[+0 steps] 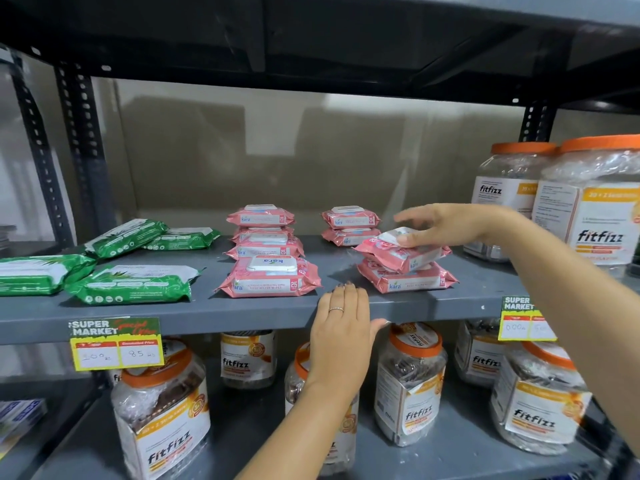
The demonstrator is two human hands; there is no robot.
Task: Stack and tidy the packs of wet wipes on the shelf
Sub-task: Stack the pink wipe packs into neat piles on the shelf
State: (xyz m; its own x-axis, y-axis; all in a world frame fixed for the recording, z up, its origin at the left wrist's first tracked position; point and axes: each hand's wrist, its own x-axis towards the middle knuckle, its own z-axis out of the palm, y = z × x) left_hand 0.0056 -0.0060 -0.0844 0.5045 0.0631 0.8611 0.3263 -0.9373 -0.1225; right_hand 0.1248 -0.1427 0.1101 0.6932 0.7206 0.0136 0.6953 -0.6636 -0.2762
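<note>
Pink wipes packs sit on the grey shelf point(346, 268) in small piles. A single pack point(268, 278) lies in front, with a taller pile point(261, 230) behind it and a pile of two point(349, 225) further back. At the right front, a skewed pink pack point(398, 252) rests on another pink pack point(408, 278). My right hand point(446, 225) touches the skewed pack's top with thumb and fingers, fingers spread. My left hand point(341, 323) lies flat on the shelf's front edge, holding nothing. Several green wipes packs point(133, 284) lie loosely at the left.
Clear jars with orange lids point(585, 202) stand at the shelf's right end, close to my right forearm. More such jars point(162, 417) fill the shelf below. Yellow price tags point(116, 342) hang on the front edge. The upper shelf point(311, 39) overhangs.
</note>
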